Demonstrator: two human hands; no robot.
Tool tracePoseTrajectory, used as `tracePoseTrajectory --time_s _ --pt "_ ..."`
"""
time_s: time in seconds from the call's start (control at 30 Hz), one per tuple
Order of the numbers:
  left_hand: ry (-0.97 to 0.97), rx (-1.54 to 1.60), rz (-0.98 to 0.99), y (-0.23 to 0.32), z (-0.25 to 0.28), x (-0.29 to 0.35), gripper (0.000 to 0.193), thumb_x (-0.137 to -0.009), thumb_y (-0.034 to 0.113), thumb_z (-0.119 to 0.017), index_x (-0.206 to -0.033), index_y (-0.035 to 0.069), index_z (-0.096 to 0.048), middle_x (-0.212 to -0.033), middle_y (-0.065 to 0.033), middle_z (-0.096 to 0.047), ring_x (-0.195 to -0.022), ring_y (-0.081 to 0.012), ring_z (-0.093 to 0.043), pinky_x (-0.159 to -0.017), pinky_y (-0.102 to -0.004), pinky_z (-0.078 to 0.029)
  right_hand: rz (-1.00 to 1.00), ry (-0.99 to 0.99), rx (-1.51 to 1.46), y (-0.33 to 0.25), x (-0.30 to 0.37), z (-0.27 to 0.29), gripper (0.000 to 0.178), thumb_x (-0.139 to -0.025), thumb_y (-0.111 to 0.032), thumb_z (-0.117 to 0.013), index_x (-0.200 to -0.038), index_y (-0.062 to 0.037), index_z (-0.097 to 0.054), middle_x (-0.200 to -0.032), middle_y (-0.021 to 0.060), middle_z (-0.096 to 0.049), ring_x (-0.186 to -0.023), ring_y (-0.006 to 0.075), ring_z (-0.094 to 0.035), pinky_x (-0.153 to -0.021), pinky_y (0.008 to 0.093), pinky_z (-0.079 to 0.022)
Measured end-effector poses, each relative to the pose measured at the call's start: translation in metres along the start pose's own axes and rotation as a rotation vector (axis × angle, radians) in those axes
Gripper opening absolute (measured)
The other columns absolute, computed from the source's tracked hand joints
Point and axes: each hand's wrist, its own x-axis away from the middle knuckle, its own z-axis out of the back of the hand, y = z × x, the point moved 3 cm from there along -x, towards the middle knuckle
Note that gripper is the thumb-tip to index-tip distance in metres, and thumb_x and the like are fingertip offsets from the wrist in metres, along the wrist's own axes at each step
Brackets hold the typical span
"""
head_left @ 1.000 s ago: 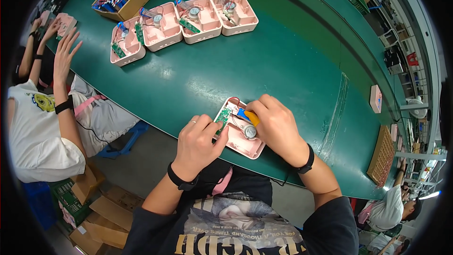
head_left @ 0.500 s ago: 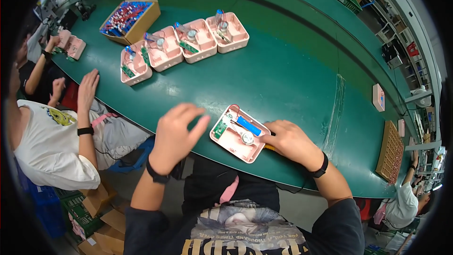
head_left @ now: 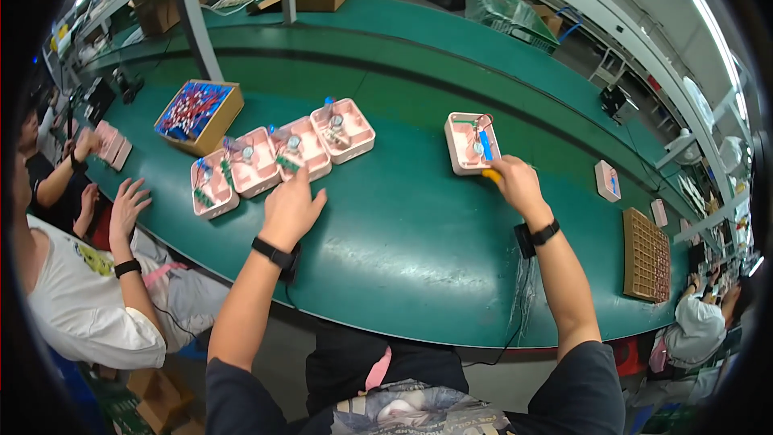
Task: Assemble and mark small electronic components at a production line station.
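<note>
My right hand [head_left: 517, 185] grips the near right corner of a pink plastic case [head_left: 465, 163] at the far middle of the bench. Inside that case lie a blue battery cell [head_left: 485, 146], wires and a round metal part. A yellow-handled tool [head_left: 491, 175] pokes out beside my right fingers; its kind is hidden. My left hand [head_left: 291, 211], thumb apart, reaches to the near edge of another pink case [head_left: 316, 168] in a row. Whether the fingertips touch it I cannot tell. Cases in this row contain green circuit boards, blue cells and round metal parts.
A cardboard box [head_left: 223, 123] of blue cells with red and white wires stands behind the row. At the right are a small pink case [head_left: 607, 181] and a brown divided tray [head_left: 636, 254]. A co-worker's hand [head_left: 127, 208] rests near the left bench edge.
My right hand has carried the pink case from the near edge to the far middle. My left hand has moved forward to the row of cases. The head view has tilted up.
</note>
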Motion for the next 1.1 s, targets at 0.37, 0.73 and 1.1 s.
tracePoseTrajectory --time_s 0.37,0.73,1.1 --pt "-0.014 0.062 0.046 0.009 0.029 0.109 0.05 -0.093 0.038 -0.083 -0.12 0.0 -0.067 -0.106 -0.0237 -0.074 -0.105 -0.0446 -0.071 -0.091 -0.0521 -0.058 -0.253 0.048 0.162 0.115 -0.062 -0.057 0.022 -0.098 -0.022 -0.075 -0.116 -0.0108 -0.081 -0.111 0.0174 -0.078 -0.102 0.0414 -0.075 -0.086 0.0524 -0.06" --pt "0.033 0.237 -0.223 0.028 0.022 0.157 0.05 -0.085 0.035 -0.091 -0.116 0.003 -0.068 -0.115 -0.0163 -0.069 -0.116 -0.0386 -0.065 -0.099 -0.0484 -0.055 0.433 -0.175 -0.692 -0.185 0.027 -0.013 0.031 -0.092 -0.012 -0.085 -0.121 -0.0044 -0.076 -0.119 0.0135 -0.075 -0.109 0.0331 -0.073 -0.095 0.0421 -0.059" --pt "0.011 0.369 -0.039 0.042 0.02 0.151 0.029 -0.093 0.025 -0.083 -0.112 0.004 -0.074 -0.118 -0.0153 -0.07 -0.113 -0.0377 -0.067 -0.098 -0.0454 -0.055 0.14 -0.077 -0.81 -0.192 0.08 -0.045 0.025 -0.091 -0.014 -0.088 -0.108 0.0009 -0.076 -0.111 0.013 -0.075 -0.092 0.0235 -0.073 -0.08 0.035 -0.059"
